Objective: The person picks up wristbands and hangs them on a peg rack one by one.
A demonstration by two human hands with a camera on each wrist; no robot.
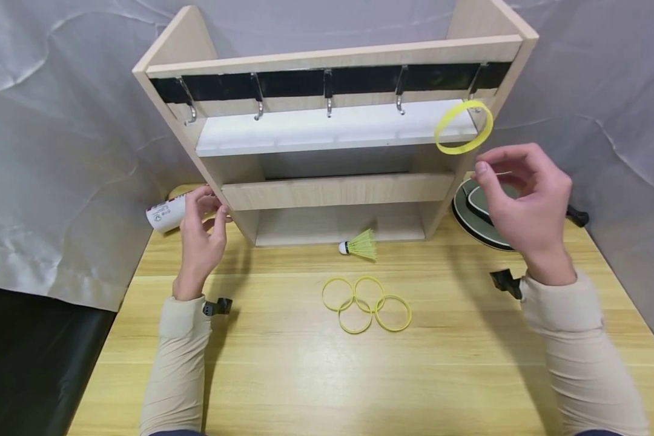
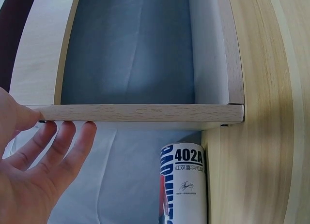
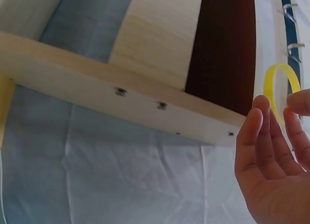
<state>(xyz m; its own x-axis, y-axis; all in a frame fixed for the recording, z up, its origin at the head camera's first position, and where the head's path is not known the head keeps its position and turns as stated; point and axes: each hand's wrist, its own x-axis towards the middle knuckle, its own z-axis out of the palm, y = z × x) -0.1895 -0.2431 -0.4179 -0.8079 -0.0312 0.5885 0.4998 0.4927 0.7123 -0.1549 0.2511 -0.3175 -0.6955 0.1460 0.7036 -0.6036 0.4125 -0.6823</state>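
A wooden shelf unit [image 1: 338, 194] stands on the table, with a row of metal hooks [image 1: 329, 100] on a black strip. My left hand [image 1: 201, 242] pinches its left side panel [image 2: 145, 112], thumb in front and fingers behind. By the right-end hook, a yellow ring [image 1: 460, 149] appears to hang tilted; its exact contact with the hook is unclear. Just below that ring is my right hand [image 1: 528, 194], thumb and forefinger close together, with a small gap to the ring in the head view. The right wrist view shows the ring [image 3: 269, 83] beside the fingertips.
Several yellow rings [image 1: 354, 330] lie overlapping on the table [image 1: 283, 363]. A yellow shuttlecock [image 1: 362, 244] lies at the shelf's foot. Behind my left hand is a white printed tube [image 1: 168, 213]. Green-and-black rounded objects [image 1: 476, 227] lie at the right, against grey fabric.
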